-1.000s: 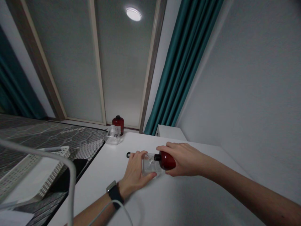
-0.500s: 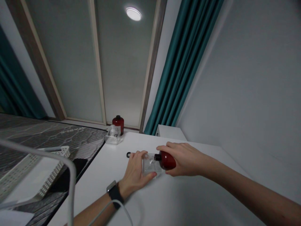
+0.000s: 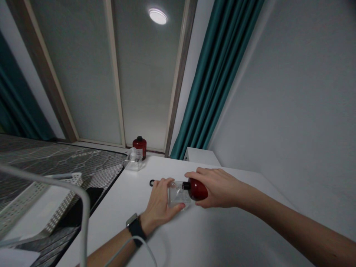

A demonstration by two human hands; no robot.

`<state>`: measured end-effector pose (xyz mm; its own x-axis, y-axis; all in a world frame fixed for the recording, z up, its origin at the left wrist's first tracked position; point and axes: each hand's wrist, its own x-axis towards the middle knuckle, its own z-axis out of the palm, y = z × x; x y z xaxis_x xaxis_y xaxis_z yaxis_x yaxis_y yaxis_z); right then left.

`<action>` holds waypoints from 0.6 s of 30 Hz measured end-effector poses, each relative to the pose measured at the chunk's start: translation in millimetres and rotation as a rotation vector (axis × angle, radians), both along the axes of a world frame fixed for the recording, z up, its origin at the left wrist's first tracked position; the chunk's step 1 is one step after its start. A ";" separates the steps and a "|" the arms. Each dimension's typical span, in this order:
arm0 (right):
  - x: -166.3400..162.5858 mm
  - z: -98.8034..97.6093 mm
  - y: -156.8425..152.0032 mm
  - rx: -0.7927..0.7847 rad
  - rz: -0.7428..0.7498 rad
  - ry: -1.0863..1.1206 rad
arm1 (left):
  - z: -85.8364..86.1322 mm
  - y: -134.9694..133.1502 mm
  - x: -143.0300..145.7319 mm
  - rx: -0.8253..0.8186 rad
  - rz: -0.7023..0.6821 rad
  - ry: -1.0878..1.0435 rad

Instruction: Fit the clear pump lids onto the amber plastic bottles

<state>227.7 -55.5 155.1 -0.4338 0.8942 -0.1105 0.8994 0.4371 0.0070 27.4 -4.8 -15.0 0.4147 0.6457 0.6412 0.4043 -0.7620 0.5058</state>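
My right hand (image 3: 221,187) is wrapped round a dark red bottle (image 3: 198,190). The bottle lies tipped on its side, its black open neck pointing left over a clear plastic container (image 3: 174,199). Whether liquid runs from the neck cannot be made out. Around the container's left side, my left hand (image 3: 158,207) holds it on the white table (image 3: 200,237), thumb at the near edge and fingers at the far one. A small black ring-shaped piece (image 3: 151,183), perhaps a cap, lies just beyond my left fingers.
At the table's far left corner a second dark red bottle (image 3: 142,144) stands behind a small clear box (image 3: 132,163). A white perforated basket (image 3: 63,194) sits at left. A pale curved tube (image 3: 85,222) and a thin cable (image 3: 144,243) cross the foreground.
Almost nothing differs. The dark red bottle and my right hand have shifted very slightly left; my left hand keeps its place on the clear container.
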 end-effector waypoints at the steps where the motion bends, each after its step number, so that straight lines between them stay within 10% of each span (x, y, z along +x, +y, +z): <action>1: -0.1 0.0 0.1 0.000 0.000 -0.001 | -0.1 0.2 0.0 0.001 -0.002 0.001; 18: 0.5 -1.4 0.9 0.012 0.015 0.001 | 1.3 -0.3 0.2 -0.006 0.011 -0.007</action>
